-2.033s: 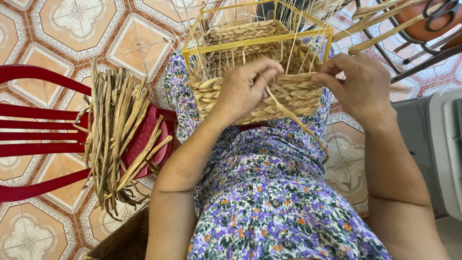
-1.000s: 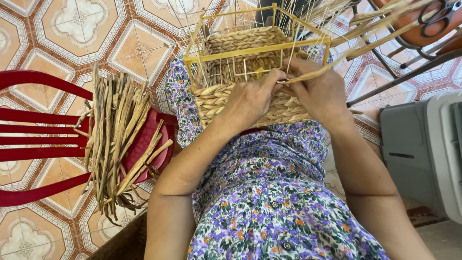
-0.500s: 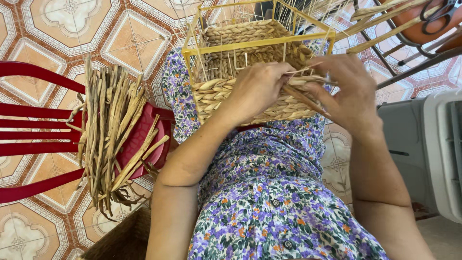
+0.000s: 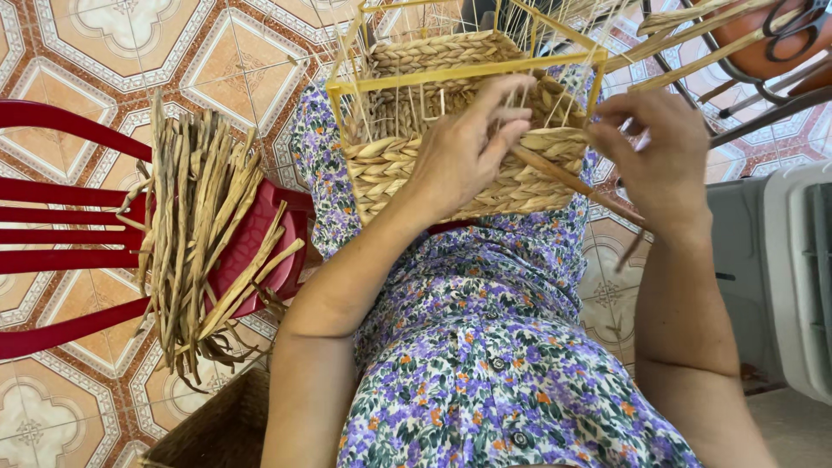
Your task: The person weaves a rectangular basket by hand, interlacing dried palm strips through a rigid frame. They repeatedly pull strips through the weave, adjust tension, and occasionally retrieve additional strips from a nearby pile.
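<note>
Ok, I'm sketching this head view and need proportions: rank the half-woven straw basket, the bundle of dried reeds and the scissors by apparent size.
1. Half-woven straw basket on its yellow frame and bundle of dried reeds: look alike in size, and the basket is partly covered by the hands.
2. Scissors: clearly smallest, partly cut off.

Woven basket: pale straw-tan braided rows, on a yellow frame with thin pale uprights. Bundle of dried fibre strands: dull olive-tan. Plastic chair: red, slatted. Dress: white ground, small floral print in purple, lilac, green and orange. Floor tiles: terracotta and cream geometric pattern with grey borders. Scissors: dark handles. Appliance: grey and white.
</note>
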